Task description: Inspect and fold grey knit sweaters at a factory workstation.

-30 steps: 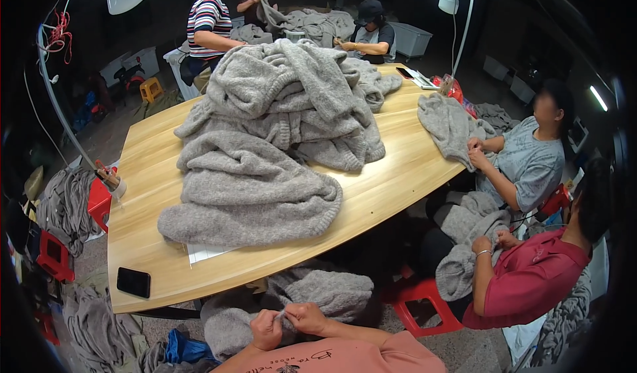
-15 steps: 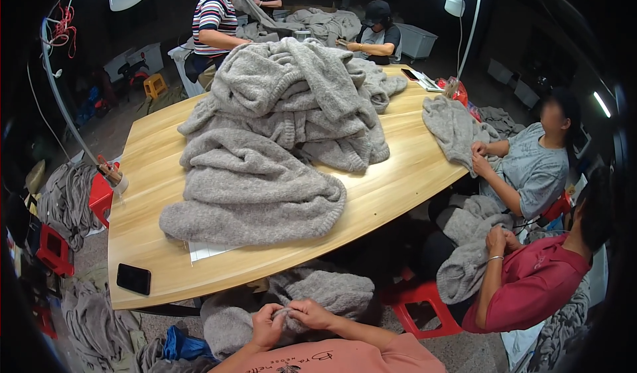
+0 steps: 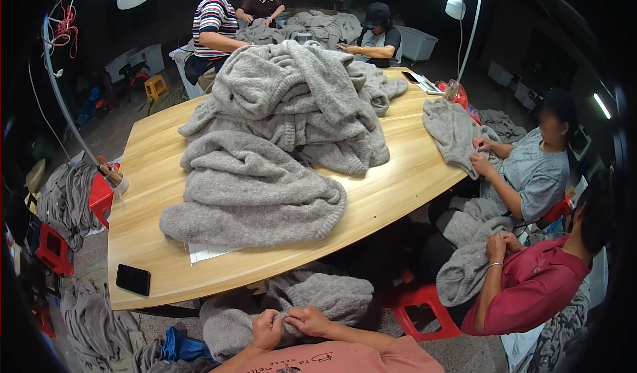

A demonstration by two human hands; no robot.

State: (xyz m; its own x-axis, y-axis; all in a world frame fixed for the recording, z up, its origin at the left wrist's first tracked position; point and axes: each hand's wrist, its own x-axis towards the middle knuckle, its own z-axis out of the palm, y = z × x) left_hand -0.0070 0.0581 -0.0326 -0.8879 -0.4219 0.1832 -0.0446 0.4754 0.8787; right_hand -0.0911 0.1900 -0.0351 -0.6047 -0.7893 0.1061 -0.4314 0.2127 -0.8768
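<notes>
A grey knit sweater (image 3: 325, 293) lies across my lap, below the near edge of the table. My left hand (image 3: 267, 330) is closed, pinching a bit of its knit. Right beside it my right hand (image 3: 307, 321) pinches the same spot, so the two sets of fingertips nearly meet. Whether a needle or thread is between the fingers is too small to tell. Beyond the sweater, on the wooden table (image 3: 391, 200), rises a large heap of grey knit sweaters (image 3: 265, 141).
A black phone (image 3: 133, 279) rests at the table's near left corner. Two co-workers sit at the right, handling grey knits (image 3: 464, 267); a red stool (image 3: 424, 310) stands beside me. Lamp poles (image 3: 66, 101) flank the table. More knits (image 3: 99, 320) pile on the floor at left.
My right hand has drawn slightly down and toward my left hand, both still on the sweater. At the back, a co-worker's raised grey garment has come down onto the far pile.
</notes>
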